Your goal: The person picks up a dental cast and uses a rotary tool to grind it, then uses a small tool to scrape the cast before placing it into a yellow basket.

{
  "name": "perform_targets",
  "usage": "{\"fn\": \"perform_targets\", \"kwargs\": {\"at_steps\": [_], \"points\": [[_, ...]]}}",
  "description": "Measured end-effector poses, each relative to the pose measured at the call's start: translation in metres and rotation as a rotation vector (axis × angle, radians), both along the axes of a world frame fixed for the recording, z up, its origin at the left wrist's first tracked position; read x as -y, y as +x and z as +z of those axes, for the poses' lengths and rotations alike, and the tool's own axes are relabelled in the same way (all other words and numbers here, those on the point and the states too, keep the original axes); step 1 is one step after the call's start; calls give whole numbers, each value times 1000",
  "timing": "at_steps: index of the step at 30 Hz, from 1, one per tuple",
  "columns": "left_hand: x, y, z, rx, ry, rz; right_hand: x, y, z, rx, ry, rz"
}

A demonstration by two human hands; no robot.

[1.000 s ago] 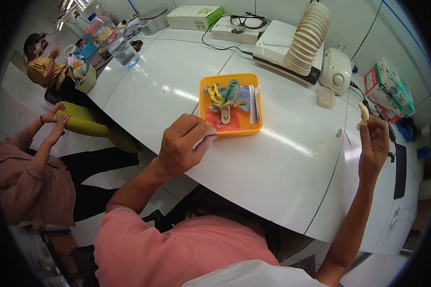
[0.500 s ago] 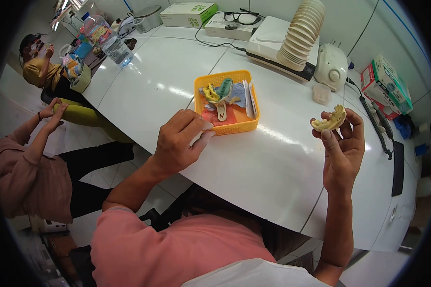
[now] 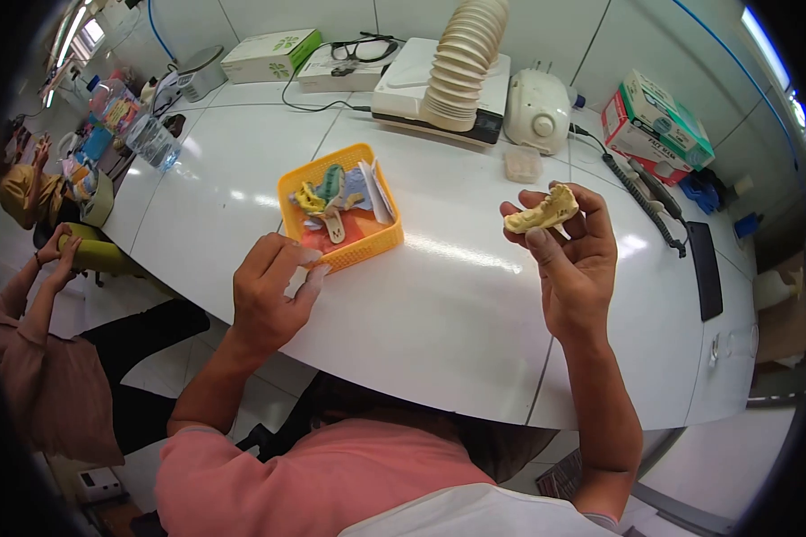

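Raised over the table, my right hand (image 3: 571,268) grips a cream-coloured dental cast (image 3: 546,210) between thumb and fingers. The cast's side wall, with small dark marks, faces me. My left hand (image 3: 273,291) is at the near left corner of a yellow plastic basket (image 3: 376,247), its dusty fingertips right at the rim and a gap between thumb and forefinger. Inside the basket lie a dental impression tray with an M on its handle (image 3: 334,228), yellow and green impression material (image 3: 331,183), and folded white paper (image 3: 378,197).
Behind the basket stand a white machine with a ribbed hose (image 3: 461,72) and a white control unit (image 3: 537,112). A small clear box (image 3: 522,165) sits before them. A corded handpiece (image 3: 655,184) and mask boxes (image 3: 654,125) are right, a water bottle (image 3: 143,130) left. Another person (image 3: 54,358) stands left.
The camera view has swung to the right, so the table's things sit further left. My right hand has turned the dental cast, bringing its marked side into view. My left hand stays by the basket.
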State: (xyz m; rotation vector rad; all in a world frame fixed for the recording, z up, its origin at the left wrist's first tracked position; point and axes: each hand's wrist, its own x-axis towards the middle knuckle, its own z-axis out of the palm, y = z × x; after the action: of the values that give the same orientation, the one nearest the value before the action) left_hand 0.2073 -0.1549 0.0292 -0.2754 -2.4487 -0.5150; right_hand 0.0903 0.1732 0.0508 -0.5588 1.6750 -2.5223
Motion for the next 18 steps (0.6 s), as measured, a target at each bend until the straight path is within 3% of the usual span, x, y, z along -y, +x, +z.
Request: {"fn": "perform_targets", "kwargs": {"at_steps": [9,18], "points": [[25,-9,0,65,4,204,-13,-6,9,-21,-83,-29],[121,-44,-10,-3,-95,459,-22,-13,8,99,-249,101]]}}
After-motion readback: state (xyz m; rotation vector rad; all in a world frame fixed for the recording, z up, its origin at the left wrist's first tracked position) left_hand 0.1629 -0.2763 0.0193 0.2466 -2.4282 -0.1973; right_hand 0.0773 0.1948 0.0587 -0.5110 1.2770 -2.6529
